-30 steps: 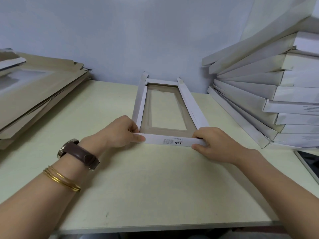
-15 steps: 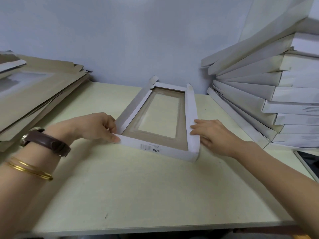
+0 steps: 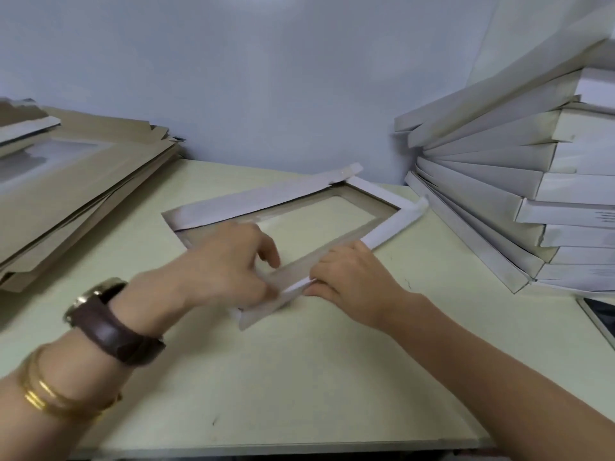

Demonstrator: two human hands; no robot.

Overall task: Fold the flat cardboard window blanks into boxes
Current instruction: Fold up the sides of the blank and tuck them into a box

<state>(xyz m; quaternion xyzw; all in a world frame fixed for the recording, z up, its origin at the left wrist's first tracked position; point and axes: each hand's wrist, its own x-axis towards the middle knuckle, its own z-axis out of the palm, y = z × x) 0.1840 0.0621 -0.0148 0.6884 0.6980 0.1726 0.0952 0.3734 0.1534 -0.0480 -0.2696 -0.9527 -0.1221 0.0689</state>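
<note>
A half-folded window box (image 3: 266,197), white outside and brown inside with a clear window, lies turned diagonally on the cream table (image 3: 299,377). Its long sides run from near left to far right. My left hand (image 3: 229,271) lies over the box's near corner, fingers reaching onto the near long wall; motion blur hides the exact grip. My right hand (image 3: 352,281) grips that same near long side wall just to the right, fingers curled over its edge. The far long flap stands partly raised.
A pile of flat brown blanks (image 3: 76,191) covers the table's left side. A tall leaning stack of finished white boxes (image 3: 519,194) fills the right. A dark tablet corner (image 3: 599,317) lies at the right edge. A wall stands close behind.
The box has been rotated clockwise from pointing away from me to lying diagonally. Both hands left its short near end and now meet at the near long side.
</note>
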